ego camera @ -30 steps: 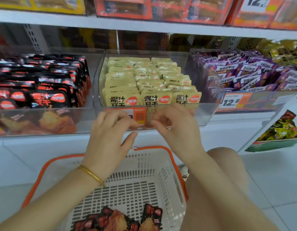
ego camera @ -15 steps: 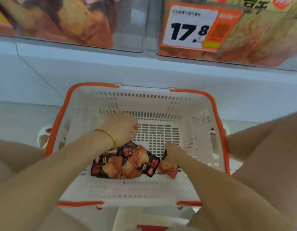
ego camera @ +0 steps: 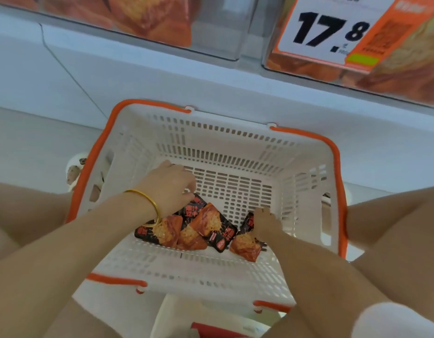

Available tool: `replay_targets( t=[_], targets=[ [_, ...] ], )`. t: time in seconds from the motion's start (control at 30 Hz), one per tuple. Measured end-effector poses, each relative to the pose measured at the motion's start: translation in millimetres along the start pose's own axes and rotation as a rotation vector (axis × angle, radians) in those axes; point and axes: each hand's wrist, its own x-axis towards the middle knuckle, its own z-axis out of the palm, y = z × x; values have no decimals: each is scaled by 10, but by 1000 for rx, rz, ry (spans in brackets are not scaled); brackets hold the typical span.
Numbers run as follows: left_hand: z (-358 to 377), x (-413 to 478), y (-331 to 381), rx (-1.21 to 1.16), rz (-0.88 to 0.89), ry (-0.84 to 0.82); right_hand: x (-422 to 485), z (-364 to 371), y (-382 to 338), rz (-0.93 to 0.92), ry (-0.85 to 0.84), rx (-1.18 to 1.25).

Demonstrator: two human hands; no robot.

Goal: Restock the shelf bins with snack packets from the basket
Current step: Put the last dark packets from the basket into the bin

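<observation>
A white basket (ego camera: 235, 135) with orange handles sits on the floor between my knees. Several black-and-orange snack packets (ego camera: 206, 228) lie in a heap at its near side. My left hand (ego camera: 170, 189), with a gold bangle on the wrist, reaches down into the basket, and its curled fingers pinch the top corner of a black packet (ego camera: 191, 211). My right hand (ego camera: 264, 222) rests on the upper end of another packet (ego camera: 246, 245) at the right of the heap; its fingers are hidden. The clear shelf bins (ego camera: 235, 25) run along the top edge.
A white shelf ledge (ego camera: 162, 76) juts out just above the basket's far rim. A price tag reading 17.8 (ego camera: 333, 30) hangs on the right bin. My bare legs (ego camera: 394, 228) flank the basket, and a sandalled foot (ego camera: 74, 169) shows at its left.
A second ago both hands were up at the yellow-packet bin. They dropped into the basket and the view tilted down. Since half a second ago, my left hand has closed on a packet.
</observation>
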Motion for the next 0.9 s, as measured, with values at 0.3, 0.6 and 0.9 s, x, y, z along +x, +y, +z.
replay_targets(
  t=[0.3, 0.6, 0.9],
  targets=[
    [-99, -64, 177, -127, -29, -7, -200, -946, -427, -355, -208, -251],
    [-873, -371, -54, -521, 29, 288, -1587, -2538, -769, -651, 239, 939],
    [-1883, -831, -151, -753, 242, 888, -2342, -3234, -1084, -844, 665, 1372]
  ],
)
